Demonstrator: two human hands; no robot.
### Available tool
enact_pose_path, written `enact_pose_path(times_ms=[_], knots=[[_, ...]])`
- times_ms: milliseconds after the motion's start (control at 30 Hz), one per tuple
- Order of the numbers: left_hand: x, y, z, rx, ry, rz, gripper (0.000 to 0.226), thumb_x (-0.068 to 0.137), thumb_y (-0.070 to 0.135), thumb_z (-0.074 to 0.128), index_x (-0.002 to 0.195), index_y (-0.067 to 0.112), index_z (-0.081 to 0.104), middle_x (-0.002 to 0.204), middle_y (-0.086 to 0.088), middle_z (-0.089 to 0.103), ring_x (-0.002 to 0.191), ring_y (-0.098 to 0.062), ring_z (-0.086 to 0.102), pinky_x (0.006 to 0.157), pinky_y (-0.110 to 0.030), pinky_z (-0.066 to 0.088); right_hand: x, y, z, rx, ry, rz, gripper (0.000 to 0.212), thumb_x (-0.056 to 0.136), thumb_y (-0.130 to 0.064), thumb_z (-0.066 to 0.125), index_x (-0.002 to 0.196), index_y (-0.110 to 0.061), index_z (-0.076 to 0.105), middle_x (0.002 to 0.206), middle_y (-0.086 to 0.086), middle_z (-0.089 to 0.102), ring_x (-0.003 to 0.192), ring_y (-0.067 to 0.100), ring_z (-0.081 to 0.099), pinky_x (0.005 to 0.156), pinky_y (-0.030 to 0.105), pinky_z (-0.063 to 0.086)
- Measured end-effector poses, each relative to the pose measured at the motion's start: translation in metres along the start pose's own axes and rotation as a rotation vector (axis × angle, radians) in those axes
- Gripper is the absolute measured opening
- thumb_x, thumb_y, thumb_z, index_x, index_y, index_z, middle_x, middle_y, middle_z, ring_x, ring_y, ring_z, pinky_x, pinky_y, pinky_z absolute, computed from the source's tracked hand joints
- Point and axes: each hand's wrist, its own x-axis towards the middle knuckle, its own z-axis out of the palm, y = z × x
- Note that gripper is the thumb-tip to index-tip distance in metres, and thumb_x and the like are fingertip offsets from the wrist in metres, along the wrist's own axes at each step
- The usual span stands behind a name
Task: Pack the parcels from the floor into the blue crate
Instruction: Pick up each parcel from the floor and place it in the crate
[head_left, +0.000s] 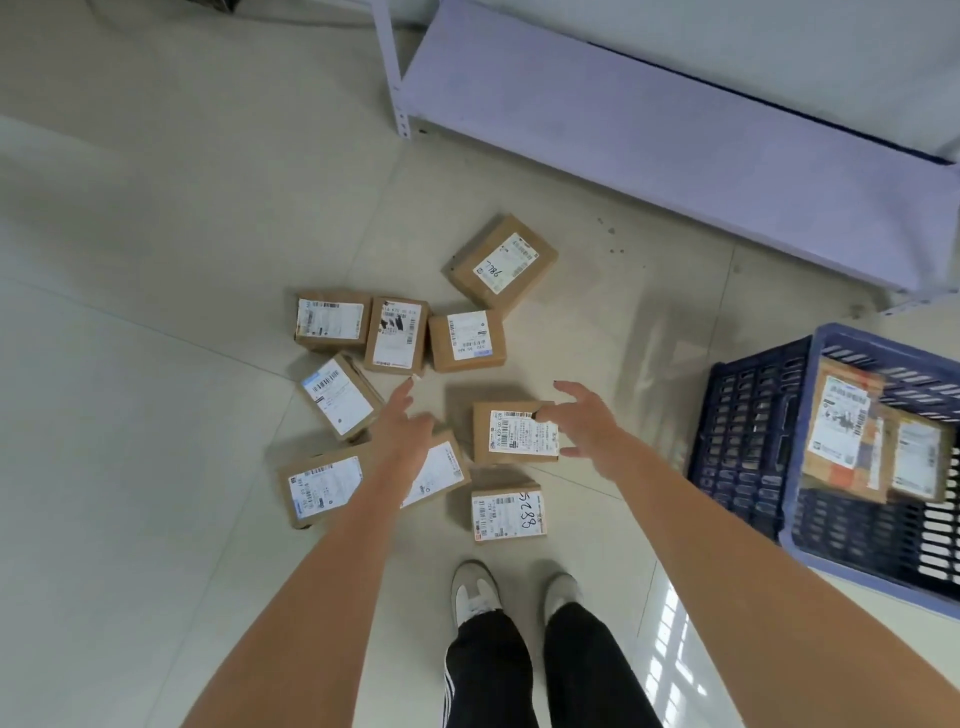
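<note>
I stand over the parcels scattered on the floor (156, 312), both arms reaching down. My right hand (587, 426) is spread, fingers apart, poised over the right edge of the middle parcel (511, 434); I judge it just above or barely touching, gripping nothing yet. My left hand (402, 421) is open too, fingers loose, hovering above the parcel beneath my forearm (439, 470), holding nothing.

The blue crate (753, 431) sits to my right, tilted toward me, with two parcels already inside (841, 421). Nine more wait on the floor.

To do this well, I should settle on one box per hand. With the right, I want thumb on the near long edge and fingers on the far one, squeezing the cardboard sides rather than the slick label. The left can take the box under it the same way. These look light and stiff, so a firm pinch should hold. Then I carry both right and lay them flat against the ones in the crate, keeping room for the rest.
</note>
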Motion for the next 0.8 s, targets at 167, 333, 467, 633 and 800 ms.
enact_pose_path(times_ms=[167, 333, 467, 633, 800], knots=[[0.023, -0.047, -0.011, -0.027, 0.004, -0.065, 0.054, 0.089, 0.008, 0.043, 0.140, 0.028, 0.040, 0.142, -0.001, 0.047, 0.118, -0.018, 0.052, 0.093, -0.033, 0.047, 0.027, 0.018, 0.049, -0.114, -0.044, 0.018, 0.057, 0.080, -0.014, 0.062, 0.133, -0.021, 0.046, 0.127, 0.006, 0.053, 0.102, 0.021, 0.052, 0.091, 0.035, 0.049], [0.052, -0.110, -0.015, 0.002, 0.048, -0.147, 0.056, 0.089, 0.006, 0.044, 0.141, 0.027, 0.038, 0.138, 0.000, 0.050, 0.105, -0.019, 0.053, 0.076, -0.024, 0.044, 0.062, 0.044, 0.099, -0.178, -0.121, 0.026, 0.058, 0.079, -0.015, 0.062, 0.134, -0.019, 0.045, 0.130, 0.008, 0.049, 0.115, 0.025, 0.050, 0.095, 0.039, 0.048], [0.082, -0.154, -0.037, 0.002, 0.173, -0.194, 0.055, 0.090, 0.007, 0.048, 0.141, 0.023, 0.038, 0.140, -0.004, 0.050, 0.118, -0.021, 0.050, 0.087, -0.024, 0.042, 0.093, 0.059, 0.148, -0.230, -0.195, 0.004, 0.062, 0.079, -0.014, 0.064, 0.137, -0.014, 0.043, 0.137, 0.010, 0.047, 0.121, 0.028, 0.048, 0.103, 0.044, 0.043], [0.123, -0.207, -0.099, 0.068, 0.384, -0.187, 0.060, 0.085, 0.004, 0.051, 0.141, 0.022, 0.039, 0.137, -0.011, 0.052, 0.118, -0.032, 0.054, 0.099, -0.040, 0.045, 0.122, 0.066, 0.223, -0.241, -0.321, -0.018, 0.062, 0.080, -0.016, 0.063, 0.138, -0.018, 0.042, 0.137, 0.009, 0.046, 0.119, 0.024, 0.049, 0.099, 0.039, 0.047], [0.147, -0.254, -0.138, 0.031, 0.459, -0.257, 0.064, 0.086, 0.012, 0.054, 0.145, 0.021, 0.031, 0.149, -0.008, 0.038, 0.137, -0.027, 0.036, 0.110, -0.039, 0.029, 0.146, 0.063, 0.290, -0.314, -0.340, -0.163, 0.064, 0.082, -0.018, 0.061, 0.141, -0.015, 0.035, 0.138, 0.006, 0.048, 0.119, 0.021, 0.049, 0.086, 0.025, 0.041]])
